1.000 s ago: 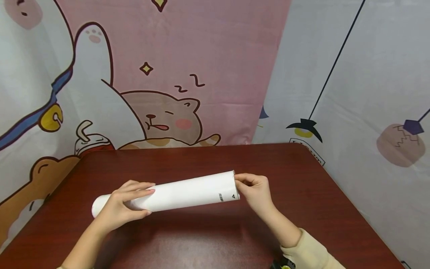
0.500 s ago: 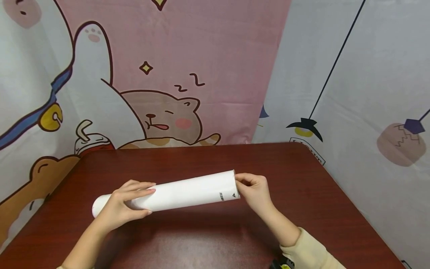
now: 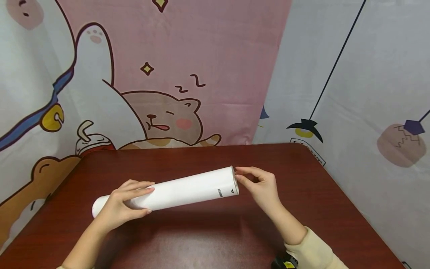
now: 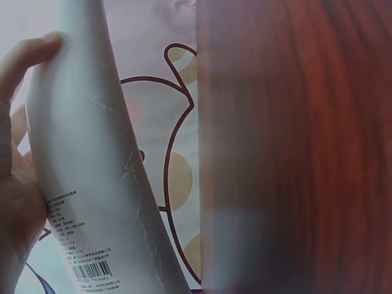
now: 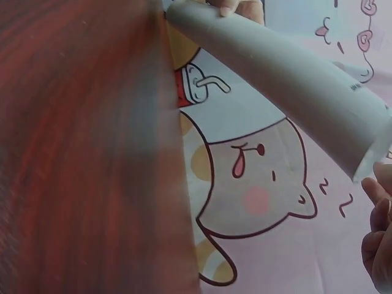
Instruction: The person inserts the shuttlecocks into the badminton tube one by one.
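A long white roll [image 3: 191, 188], with a barcode and small print on its clear-film wrapping in the left wrist view, is held at a slant over the table, its right end higher. My left hand [image 3: 119, 205] grips it near its left end, thumb below and fingers over the top. At the right end, marked with a small triangle and print, my right hand [image 3: 263, 186] has thumb and forefinger tips pinched right at the rim. What lies between those tips is hidden. The right wrist view shows the roll's end [image 5: 373, 150] close to the curled fingers [image 5: 380, 211].
A dark red-brown wooden table [image 3: 188, 239] lies under both hands. Behind it hangs a cloth [image 3: 218, 67] printed with cartoon animals. Near the right sleeve [image 3: 312, 250], a black and yellow object [image 3: 285, 261] shows at the bottom edge.
My right hand has shifted slightly up and right, its fingertips drawn back toward the rim. The right end of the roll has risen a little. My left hand keeps its grip.
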`<move>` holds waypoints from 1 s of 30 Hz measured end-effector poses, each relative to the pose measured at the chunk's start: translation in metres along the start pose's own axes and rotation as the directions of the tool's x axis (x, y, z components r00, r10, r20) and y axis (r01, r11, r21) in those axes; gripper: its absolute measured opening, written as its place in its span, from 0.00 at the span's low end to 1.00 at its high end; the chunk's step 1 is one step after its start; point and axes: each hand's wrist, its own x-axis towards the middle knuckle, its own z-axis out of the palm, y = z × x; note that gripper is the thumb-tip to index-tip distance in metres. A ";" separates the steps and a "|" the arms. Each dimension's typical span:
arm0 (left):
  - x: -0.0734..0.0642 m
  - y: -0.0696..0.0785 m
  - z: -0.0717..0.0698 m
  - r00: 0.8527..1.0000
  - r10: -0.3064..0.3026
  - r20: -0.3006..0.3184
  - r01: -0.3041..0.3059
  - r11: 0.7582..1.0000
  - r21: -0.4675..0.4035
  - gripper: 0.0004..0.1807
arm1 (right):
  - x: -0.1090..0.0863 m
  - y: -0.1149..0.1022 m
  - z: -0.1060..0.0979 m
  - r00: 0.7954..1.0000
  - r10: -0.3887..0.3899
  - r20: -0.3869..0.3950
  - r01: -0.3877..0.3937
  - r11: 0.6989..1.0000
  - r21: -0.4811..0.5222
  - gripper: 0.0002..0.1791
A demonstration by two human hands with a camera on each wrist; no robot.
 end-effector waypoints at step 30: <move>0.004 0.003 -0.016 0.976 -0.211 -0.050 0.214 0.973 0.081 0.33 | 0.008 0.009 -0.069 0.995 0.024 0.099 0.005 0.957 -0.289 0.19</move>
